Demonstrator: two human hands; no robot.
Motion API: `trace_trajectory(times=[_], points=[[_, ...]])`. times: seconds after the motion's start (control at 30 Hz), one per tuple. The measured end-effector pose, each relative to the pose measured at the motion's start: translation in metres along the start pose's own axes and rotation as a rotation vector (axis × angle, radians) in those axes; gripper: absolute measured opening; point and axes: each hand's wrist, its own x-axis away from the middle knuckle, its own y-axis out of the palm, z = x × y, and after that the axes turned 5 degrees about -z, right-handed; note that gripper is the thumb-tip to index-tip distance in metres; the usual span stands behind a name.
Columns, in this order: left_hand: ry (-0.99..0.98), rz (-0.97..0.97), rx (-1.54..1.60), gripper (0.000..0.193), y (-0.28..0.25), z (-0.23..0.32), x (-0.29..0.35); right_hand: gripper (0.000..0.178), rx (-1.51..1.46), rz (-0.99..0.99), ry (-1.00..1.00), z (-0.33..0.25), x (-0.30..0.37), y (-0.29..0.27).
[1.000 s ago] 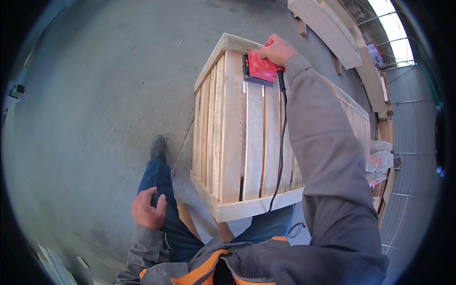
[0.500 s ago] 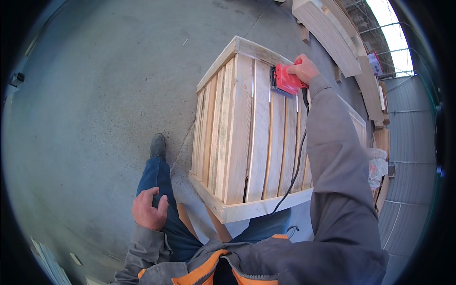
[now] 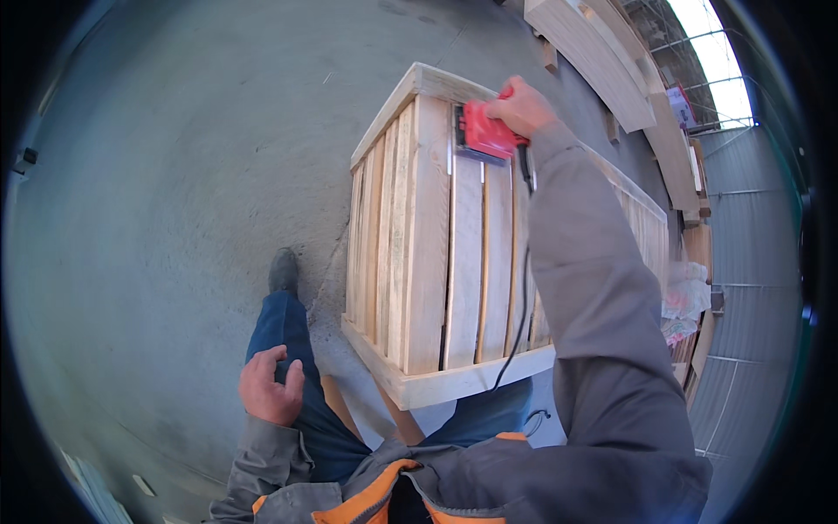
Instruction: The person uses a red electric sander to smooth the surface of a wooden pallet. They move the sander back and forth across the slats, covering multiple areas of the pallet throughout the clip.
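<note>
My right hand (image 3: 525,106) is closed round the red body of an electric sander (image 3: 487,134). The sander's dark pad rests on the slats of a pale wooden crate (image 3: 429,236), close to the far rim board. From the tool a black power cord (image 3: 521,319) runs down over the crate toward me. My left hand (image 3: 271,388) hangs above my left thigh with thumb and fingers apart, holding nothing. The crate's right part is partly hidden behind my right arm.
Stacked timber boards (image 3: 602,65) lie at the far right, beside a corrugated metal wall (image 3: 752,253). A crumpled plastic bag (image 3: 686,293) sits right of the crate. My left boot (image 3: 284,271) stands on the concrete floor (image 3: 192,175). Sheets (image 3: 83,480) lie at the lower left.
My right hand has moved the sander left across the slats, nearer the crate's left corner. The view has shifted slightly. My left hand stays open over the thigh.
</note>
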Motion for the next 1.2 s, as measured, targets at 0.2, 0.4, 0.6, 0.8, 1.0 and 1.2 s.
trace_trajectory(times=[0.2,0.4,0.6,0.8,1.0,1.2], points=[[-0.003,-0.019,-0.07,0.025,0.007,0.011,-0.004,0.067,0.019,-0.04,0.008,-0.047,0.005,0.002],[-0.01,-0.03,-0.114,0.026,0.016,0.015,-0.005,0.065,0.0,-0.054,0.065,0.013,0.006,-0.008],[-0.009,-0.042,-0.122,0.025,0.02,0.017,-0.007,0.06,-0.037,-0.04,0.077,0.08,0.005,-0.02],[-0.017,-0.055,-0.162,0.026,0.02,0.017,-0.007,0.054,-0.059,-0.03,0.084,0.118,0.004,-0.022],[-0.018,-0.051,-0.157,0.027,0.024,0.013,-0.006,0.049,-0.078,0.008,0.066,0.122,0.0,-0.02],[-0.104,-0.088,-0.09,0.029,0.025,0.014,-0.002,0.059,-0.041,-0.011,0.096,0.11,0.019,-0.018]])
